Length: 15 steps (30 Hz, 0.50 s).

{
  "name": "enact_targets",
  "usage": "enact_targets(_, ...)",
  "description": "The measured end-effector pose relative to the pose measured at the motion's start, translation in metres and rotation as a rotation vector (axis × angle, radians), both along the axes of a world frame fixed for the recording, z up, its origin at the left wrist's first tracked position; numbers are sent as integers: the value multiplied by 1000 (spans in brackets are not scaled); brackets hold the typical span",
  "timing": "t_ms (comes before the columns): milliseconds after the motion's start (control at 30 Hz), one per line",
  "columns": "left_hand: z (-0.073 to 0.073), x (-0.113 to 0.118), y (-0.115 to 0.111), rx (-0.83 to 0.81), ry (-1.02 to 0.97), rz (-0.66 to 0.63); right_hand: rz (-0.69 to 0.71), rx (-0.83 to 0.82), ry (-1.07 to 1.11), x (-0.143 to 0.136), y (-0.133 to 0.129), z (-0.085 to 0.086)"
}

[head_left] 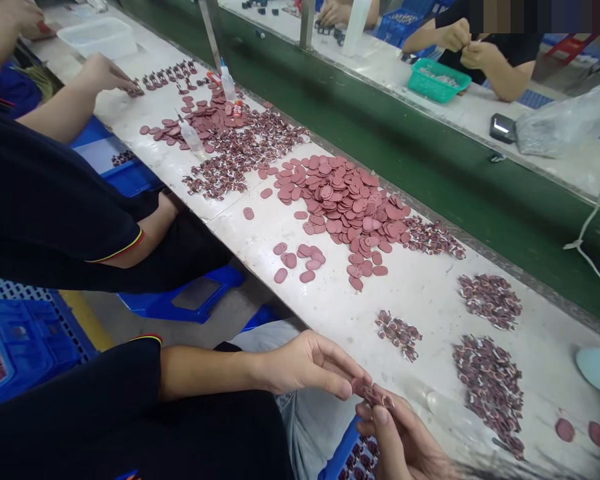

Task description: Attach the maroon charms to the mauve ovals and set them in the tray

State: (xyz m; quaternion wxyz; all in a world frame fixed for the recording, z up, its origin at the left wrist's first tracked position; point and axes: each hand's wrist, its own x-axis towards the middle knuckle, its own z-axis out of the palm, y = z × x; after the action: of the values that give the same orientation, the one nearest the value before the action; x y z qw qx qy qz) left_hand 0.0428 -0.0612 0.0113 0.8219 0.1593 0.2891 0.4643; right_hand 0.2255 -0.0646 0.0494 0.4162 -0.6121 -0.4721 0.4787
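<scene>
Dark, blurred strands (pixel 465 469) are seen closest to the camera, and beside them the right hand (pixel 405 433) is held on the near side of the heap of pinkish oval discs (pixel 340 193). On that same side, close to the tabletop's (pixel 340 307) edge, a small dark reddish piece (pixel 373 395) is pinched by both grips: one end is taken between thumb and fingertips of the left hand (pixel 305 363), the other between those of the right hand. No gap is seen between the piece and either grip, so neither hand can be called nearer. Its long axis appears to be laid from left fingertips to right, roughly crosswise to the direction of the heap; which end is its front cannot be told, as it is partly covered by fingers.

Nearer than the heap and to its right, a small cluster of dark parts (pixel 399 335) is spread. Farther right of the heap, a long cluster (pixel 490 380) and two loose discs (pixel 564 430) are laid out. Left beyond the heap, small parts are touched by a co-worker's hand (pixel 100 73).
</scene>
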Motion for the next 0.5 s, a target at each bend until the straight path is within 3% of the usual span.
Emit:
enact_targets(200,-3,3,-1,-38,-8,4,-89,-78,-73,-13,-3,10)
enact_targets(500,-8,10,-3,-76,71,65,-17,-110,-25,-9,1,10)
